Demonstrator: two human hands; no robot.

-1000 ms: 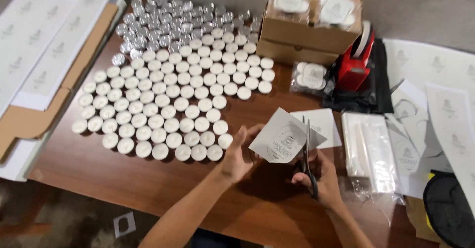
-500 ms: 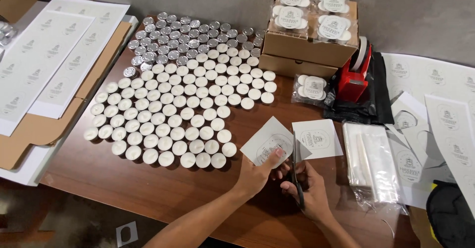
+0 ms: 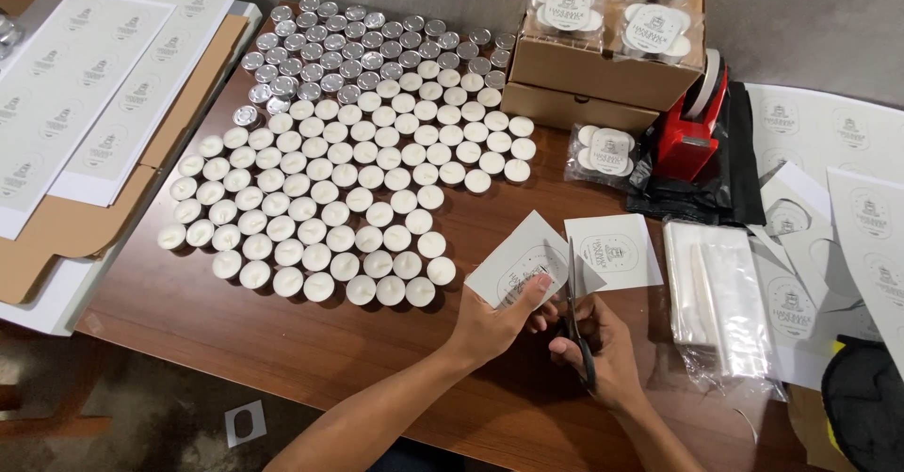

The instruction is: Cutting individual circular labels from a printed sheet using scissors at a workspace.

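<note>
My left hand (image 3: 497, 321) pinches a white square of sticker paper (image 3: 527, 257) with a round printed label on it, thumb on top. My right hand (image 3: 603, 345) holds black-handled scissors (image 3: 576, 307), blades pointing away from me along the square's right edge. Both hands hover over the brown table (image 3: 282, 350) near its front edge. A second white label square (image 3: 612, 249) lies flat just beyond the scissors.
Rows of white tealight candles (image 3: 330, 208) fill the table's middle, silver cups (image 3: 348, 53) behind them. Cardboard boxes with packed candles (image 3: 603, 48), a red tape dispenser (image 3: 697, 124), clear plastic bags (image 3: 720, 293) and label sheets (image 3: 847, 199) sit right. More sheets (image 3: 85, 77) lie left.
My left hand, apart from the paper a second ago, has taken hold of the label square by its lower edge. The scissors have closed in against the square's right side.
</note>
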